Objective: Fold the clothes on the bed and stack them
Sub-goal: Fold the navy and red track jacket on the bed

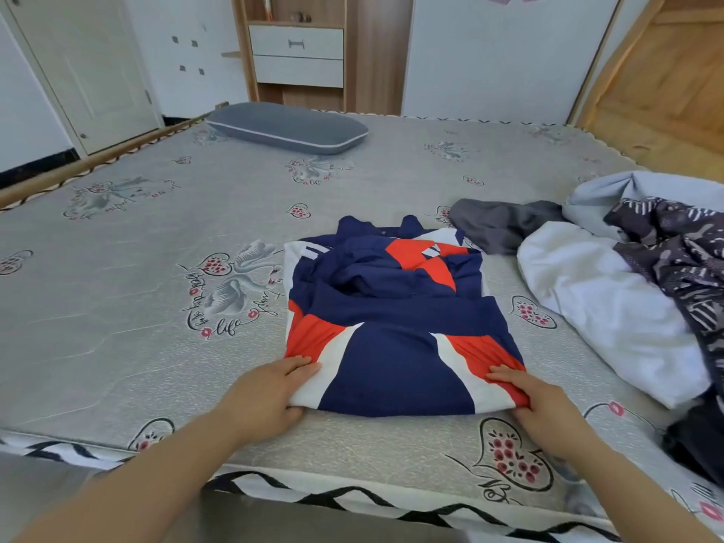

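one garment is in work: a navy, red and white jacket (395, 323) lying part-folded on the bed (137, 268), close to the near edge, sleeves already turned in over the body.

head view, handling: the fabric looks thin, soft and light, probably a slick sportswear weave, so it will likely slump and slide rather than hold a crease. best taken at the two near hem corners, lifted together and carried over toward the collar.

head view, hands: the left hand (270, 393) holds the near left corner, fingers laid on top of the cloth and thumb tucked at the edge beneath. the right hand (536, 401) holds the near right corner in the same manner, bunching the red panel slightly. both forearms reach in from the foot of the bed, wrists low, near the mattress.

unfolded items remain in a heap (634, 276) to the right, with a grey piece (501, 225) just beyond the jacket. a grey pillow (286, 127) lies at the far side.
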